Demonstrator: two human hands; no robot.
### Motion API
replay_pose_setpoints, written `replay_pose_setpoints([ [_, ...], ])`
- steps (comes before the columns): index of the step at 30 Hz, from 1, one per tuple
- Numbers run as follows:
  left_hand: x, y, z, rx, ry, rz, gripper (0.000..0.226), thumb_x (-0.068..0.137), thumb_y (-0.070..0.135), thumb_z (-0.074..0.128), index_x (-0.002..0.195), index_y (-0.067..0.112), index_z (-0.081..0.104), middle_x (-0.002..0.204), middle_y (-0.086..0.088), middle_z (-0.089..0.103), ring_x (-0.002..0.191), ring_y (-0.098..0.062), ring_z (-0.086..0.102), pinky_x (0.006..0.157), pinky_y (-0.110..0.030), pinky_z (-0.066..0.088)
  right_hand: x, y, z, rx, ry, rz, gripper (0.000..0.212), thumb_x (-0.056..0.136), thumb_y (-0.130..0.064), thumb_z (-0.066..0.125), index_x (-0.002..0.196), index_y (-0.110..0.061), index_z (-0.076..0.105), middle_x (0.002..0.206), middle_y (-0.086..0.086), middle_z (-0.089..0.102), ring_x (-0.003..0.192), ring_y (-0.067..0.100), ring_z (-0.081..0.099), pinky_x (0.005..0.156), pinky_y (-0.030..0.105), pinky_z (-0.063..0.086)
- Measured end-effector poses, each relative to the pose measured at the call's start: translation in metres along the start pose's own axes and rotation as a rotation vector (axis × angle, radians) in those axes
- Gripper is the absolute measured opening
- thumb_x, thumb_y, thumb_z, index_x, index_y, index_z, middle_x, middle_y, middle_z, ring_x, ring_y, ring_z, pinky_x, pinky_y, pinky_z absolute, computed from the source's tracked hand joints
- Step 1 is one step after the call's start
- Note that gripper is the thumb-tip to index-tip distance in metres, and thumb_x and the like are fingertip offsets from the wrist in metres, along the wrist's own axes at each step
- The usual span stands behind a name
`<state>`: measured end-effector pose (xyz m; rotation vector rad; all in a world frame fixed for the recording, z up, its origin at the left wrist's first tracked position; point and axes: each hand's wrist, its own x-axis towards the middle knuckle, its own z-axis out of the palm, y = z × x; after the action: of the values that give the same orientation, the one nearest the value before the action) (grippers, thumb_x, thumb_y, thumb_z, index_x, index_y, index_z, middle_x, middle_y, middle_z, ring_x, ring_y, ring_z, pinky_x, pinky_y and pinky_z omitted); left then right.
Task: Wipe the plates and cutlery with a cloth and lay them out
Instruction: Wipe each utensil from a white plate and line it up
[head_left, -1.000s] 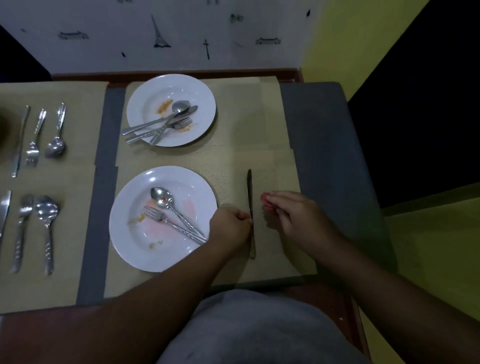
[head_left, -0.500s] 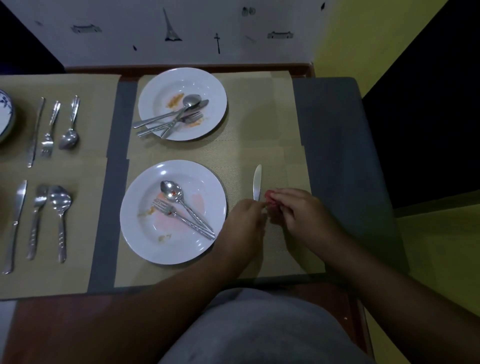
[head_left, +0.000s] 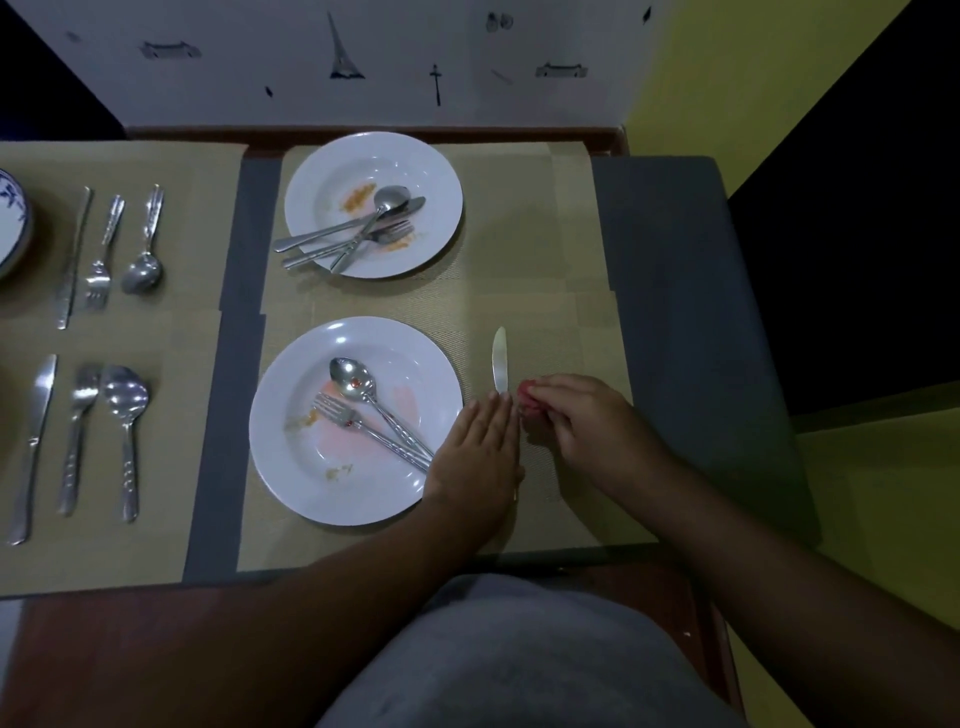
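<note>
One knife (head_left: 500, 358) points away from us (handle under our flat left hand (head_left: 478, 452)); our right hand (head_left: 582, 421) pinches the cloth (head_left: 530, 400) beside it.

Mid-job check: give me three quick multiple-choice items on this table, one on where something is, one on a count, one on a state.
1. Where does the knife under the left hand lie?
A) on the near plate
B) on the mat, right of that plate
C) on the mat, left of that plate

2. How many pieces of cutlery lie on the near plate?
A) two
B) three
C) four

3. What state is the near plate in?
A) wiped clean
B) smeared with food
C) upside down

Answers:
1 B, the blade shows on the mat just past the plate's right rim.
2 A, only a spoon and a fork lie on it.
3 B, orange and pink smears show on its face.
</note>
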<state>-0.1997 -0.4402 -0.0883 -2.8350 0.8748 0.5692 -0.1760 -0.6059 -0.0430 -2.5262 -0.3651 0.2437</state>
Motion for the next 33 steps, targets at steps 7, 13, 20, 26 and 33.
replay_pose_setpoints([
  [7,-0.021,-0.025,-0.005,-0.402,0.359,-0.047,0.056,0.096,0.031,0.037,0.139,0.002,0.057,0.144,-0.017,0.056,0.135,-0.035,0.052,0.115,-0.048,0.034,0.012,-0.021,0.003,0.009,0.010,-0.071,0.033,0.091,-0.006,0.060,0.123,-0.013,0.066,0.124,0.005,0.066,0.112,0.020,0.060,0.100,0.035,0.048],
  [13,-0.067,-0.062,-0.012,-1.122,0.457,-0.713,0.033,0.100,0.027,0.059,0.128,0.013,0.064,0.120,0.002,0.067,0.112,-0.016,0.060,0.097,-0.025,0.043,0.038,-0.056,0.017,0.107,0.058,-0.210,0.030,0.089,0.000,0.058,0.116,-0.008,0.070,0.115,0.005,0.070,0.103,0.017,0.065,0.094,0.033,0.052],
  [20,-0.077,-0.093,-0.005,-1.764,0.209,-1.147,0.017,0.094,0.019,0.065,0.091,0.005,0.075,0.082,-0.014,0.074,0.073,-0.024,0.069,0.073,-0.037,0.062,0.056,-0.099,0.030,0.147,0.021,-0.278,0.027,0.083,0.006,0.060,0.106,-0.003,0.072,0.103,0.007,0.072,0.093,0.012,0.063,0.088,0.014,0.047],
  [26,-0.069,-0.097,-0.009,-1.779,0.173,-1.142,0.017,0.088,0.019,0.075,0.092,0.002,0.072,0.076,-0.015,0.073,0.058,-0.019,0.065,0.057,-0.029,0.059,0.059,-0.117,0.037,0.054,-0.050,-0.283,0.025,0.082,-0.009,0.054,0.097,-0.002,0.073,0.095,0.012,0.072,0.086,0.026,0.065,0.077,0.037,0.054],
  [33,-0.062,-0.109,-0.014,-1.870,0.113,-1.201,0.020,0.085,0.015,0.077,0.098,0.002,0.069,0.085,-0.019,0.074,0.060,-0.023,0.063,0.052,-0.027,0.053,0.056,-0.120,0.047,0.065,-0.089,-0.249,0.029,0.084,-0.005,0.053,0.104,-0.007,0.073,0.103,0.008,0.072,0.094,0.022,0.065,0.084,0.033,0.053],
])
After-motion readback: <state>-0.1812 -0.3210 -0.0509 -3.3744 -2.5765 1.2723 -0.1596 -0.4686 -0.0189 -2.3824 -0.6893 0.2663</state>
